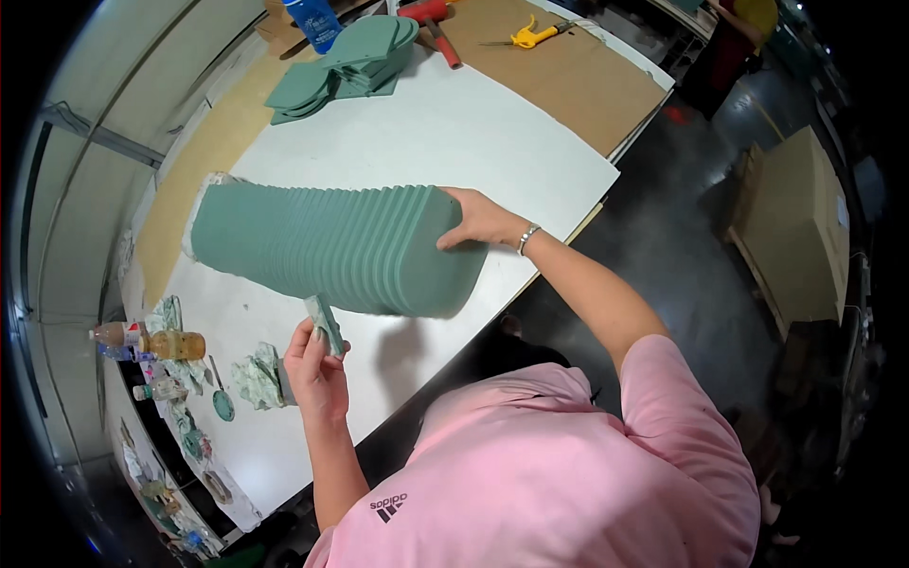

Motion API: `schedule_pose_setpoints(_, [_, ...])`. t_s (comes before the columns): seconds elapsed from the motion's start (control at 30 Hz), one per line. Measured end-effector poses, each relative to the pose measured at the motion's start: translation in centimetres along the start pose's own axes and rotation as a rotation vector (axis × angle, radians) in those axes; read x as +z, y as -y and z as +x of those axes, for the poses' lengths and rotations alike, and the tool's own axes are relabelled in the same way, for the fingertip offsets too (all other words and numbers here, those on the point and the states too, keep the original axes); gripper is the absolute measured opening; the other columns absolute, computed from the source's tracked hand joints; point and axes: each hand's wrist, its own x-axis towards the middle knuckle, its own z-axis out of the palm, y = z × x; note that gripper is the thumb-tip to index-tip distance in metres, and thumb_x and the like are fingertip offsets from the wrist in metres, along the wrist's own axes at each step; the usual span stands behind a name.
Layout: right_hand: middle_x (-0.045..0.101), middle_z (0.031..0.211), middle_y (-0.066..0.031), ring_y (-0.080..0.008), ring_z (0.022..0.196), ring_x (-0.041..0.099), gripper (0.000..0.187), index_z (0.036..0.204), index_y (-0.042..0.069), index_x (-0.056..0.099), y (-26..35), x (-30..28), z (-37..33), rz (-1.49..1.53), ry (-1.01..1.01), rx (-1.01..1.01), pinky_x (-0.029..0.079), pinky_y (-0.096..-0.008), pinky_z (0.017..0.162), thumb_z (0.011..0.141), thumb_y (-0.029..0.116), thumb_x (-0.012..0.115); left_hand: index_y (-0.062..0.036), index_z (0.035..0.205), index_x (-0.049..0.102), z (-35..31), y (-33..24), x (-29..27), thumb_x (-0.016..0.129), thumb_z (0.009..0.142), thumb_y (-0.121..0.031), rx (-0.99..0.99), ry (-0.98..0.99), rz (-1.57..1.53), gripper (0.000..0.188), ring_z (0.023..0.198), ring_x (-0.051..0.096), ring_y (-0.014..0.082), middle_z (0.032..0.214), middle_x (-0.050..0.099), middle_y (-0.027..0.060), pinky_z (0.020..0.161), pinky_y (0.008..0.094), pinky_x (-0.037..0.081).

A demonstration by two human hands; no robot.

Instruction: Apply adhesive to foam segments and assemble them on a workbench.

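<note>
Green row of flat, round-cornered panels (pixel 322 241) lies mid-frame on the white table (pixel 530 170), your right fingers (pixel 457 236) spread against its end, your left fingers (pixel 300 341) pinching a small green block (pixel 327 328): apparently steadying, which calls for firm support next.

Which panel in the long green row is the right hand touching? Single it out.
The rightmost panel, with the right hand on it: its broad face is turned into view, while the other panels show mostly their edges.
</note>
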Motion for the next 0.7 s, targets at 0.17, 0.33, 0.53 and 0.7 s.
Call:
schedule_pose_setpoints(0.17, [0.064, 0.126, -0.0118, -0.0207, 0.115, 0.059, 0.082, 0.141, 0.000, 0.049, -0.6, -0.4, 0.3, -0.084, -0.001, -0.026, 0.045, -0.0331, 0.103, 0.069, 0.016, 0.086, 0.0050, 0.114, 0.062, 0.8, 1.7, 1.0, 0.060, 0.094, -0.007, 0.019, -0.039, -0.008, 0.023, 0.074, 0.060, 0.0102, 0.092, 0.066, 0.0050, 0.071, 0.0273, 0.050])
schedule_pose_setpoints(0.33, [0.064, 0.125, -0.0147, -0.0232, 0.116, 0.060, 0.083, 0.140, 0.001, 0.049, -0.5, -0.9, 0.7, -0.136, 0.022, -0.034, 0.046, -0.0335, 0.101, 0.068, 0.021, 0.086, 0.0053, 0.116, 0.062, 0.7, 3.6, 1.7, 0.062, 0.093, -0.006, 0.053, -0.185, 0.044, 0.026, 0.079, 0.059, 0.0091, 0.095, 0.066, 0.0050, 0.072, 0.0259, 0.049])
schedule_pose_setpoints(0.53, [0.060, 0.132, -0.0191, -0.0285, 0.120, 0.059, 0.091, 0.144, 0.002, 0.043, -0.9, -1.5, 3.0, -0.049, 0.271, -0.028, 0.045, -0.0353, 0.103, 0.068, 0.029, 0.086, 0.0039, 0.110, 0.065, 1.4, 5.7, 8.2, 0.069, 0.088, -0.006, 0.198, -0.482, 0.363, 0.025, 0.082, 0.058, 0.0087, 0.096, 0.064, 0.0034, 0.073, 0.0235, 0.048])
schedule_pose_setpoints(0.7, [0.054, 0.138, -0.0193, -0.0299, 0.126, 0.054, 0.095, 0.146, 0.000, 0.039, 0.2, -2.1, 3.8, -0.166, 0.343, -0.054, 0.042, -0.0357, 0.106, 0.068, 0.025, 0.086, 0.0015, 0.103, 0.067, 3.8, 7.5, 14.9, 0.073, 0.077, 0.002, 0.446, -0.582, 0.964, 0.026, 0.068, 0.053, 0.0116, 0.086, 0.058, 0.0048, 0.061, 0.0236, 0.045])
